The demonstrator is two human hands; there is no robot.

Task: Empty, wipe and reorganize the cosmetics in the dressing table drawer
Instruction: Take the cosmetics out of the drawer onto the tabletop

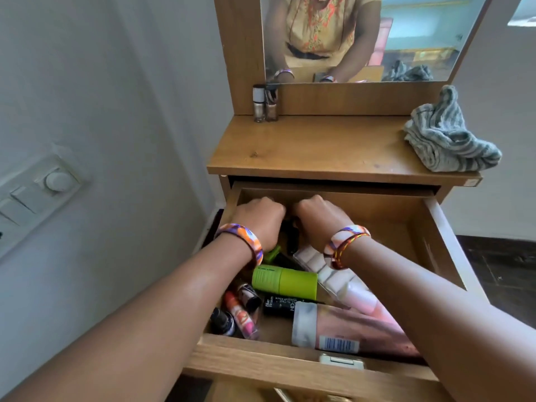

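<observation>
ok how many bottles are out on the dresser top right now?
2. Both small bottles stand upright side by side at the back left of the dresser top, below the mirror: the silver-capped bottle and the dark-capped bottle touching its right. Nothing there could hide more.

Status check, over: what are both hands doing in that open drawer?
Left hand and right hand curled at rear of open wooden drawer, grip hidden. Green cylindrical tube among cosmetics inside. Striped grey cloth unused on top.

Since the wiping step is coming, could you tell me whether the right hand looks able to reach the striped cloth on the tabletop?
Probably yes: the striped cloth lies uncovered at the tabletop's right rear corner, with nothing above it, and the right hand is in the open drawer just below.
</observation>
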